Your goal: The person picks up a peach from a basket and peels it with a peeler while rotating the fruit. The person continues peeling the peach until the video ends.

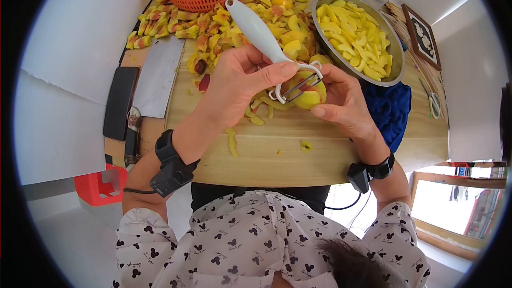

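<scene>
My left hand (234,82) is closed around a white peeler (260,31), its thumb stretched along the neck and the handle pointing up and away to the left. The peeler's metal blade lies over a peach (310,99), partly peeled, yellow with a reddish patch. My right hand (346,101) grips that peach from the right, thumb at the near side and fingers behind it. Beyond both hands spreads a heap of yellow and reddish peels (224,26). A loose strip of peel (232,141) lies near my left wrist.
An orange basket (205,1) of whole fruit stands at the back. A steel bowl (396,69) with yellow slices sits at the back right, beside a dark blue cloth (392,109). A cleaver (157,77) lies at left; scissors (434,104) lie at the right edge.
</scene>
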The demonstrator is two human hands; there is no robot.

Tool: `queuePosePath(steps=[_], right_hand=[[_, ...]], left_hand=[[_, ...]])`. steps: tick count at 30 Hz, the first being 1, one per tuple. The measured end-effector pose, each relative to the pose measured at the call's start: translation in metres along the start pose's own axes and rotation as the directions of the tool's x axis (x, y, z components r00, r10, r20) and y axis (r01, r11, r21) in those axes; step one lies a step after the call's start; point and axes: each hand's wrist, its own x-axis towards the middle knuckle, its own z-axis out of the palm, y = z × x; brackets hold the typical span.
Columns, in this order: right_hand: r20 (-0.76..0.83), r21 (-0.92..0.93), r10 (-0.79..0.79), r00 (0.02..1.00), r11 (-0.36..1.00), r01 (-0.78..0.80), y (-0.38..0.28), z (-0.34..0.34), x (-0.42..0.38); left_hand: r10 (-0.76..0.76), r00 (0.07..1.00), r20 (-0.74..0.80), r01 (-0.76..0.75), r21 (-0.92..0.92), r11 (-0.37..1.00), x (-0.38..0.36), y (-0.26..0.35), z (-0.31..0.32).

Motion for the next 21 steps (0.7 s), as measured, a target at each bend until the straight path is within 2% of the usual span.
queuePosePath(steps=[8, 21], right_hand=[[0.070, 0.051, -0.014, 0.997, 0.999, 0.011, 0.0008, -0.0026, -0.0002], [0.134, 0.076, 0.009, 0.991, 0.997, -0.019, -0.0058, -0.0013, -0.0033]], left_hand=[[0.056, 0.998, 0.013, -0.056, -0.001, 0.998, -0.0013, 0.0012, 0.0003], [0.039, 0.996, 0.079, -0.037, -0.036, 0.999, -0.0004, 0.0047, -0.0010]])
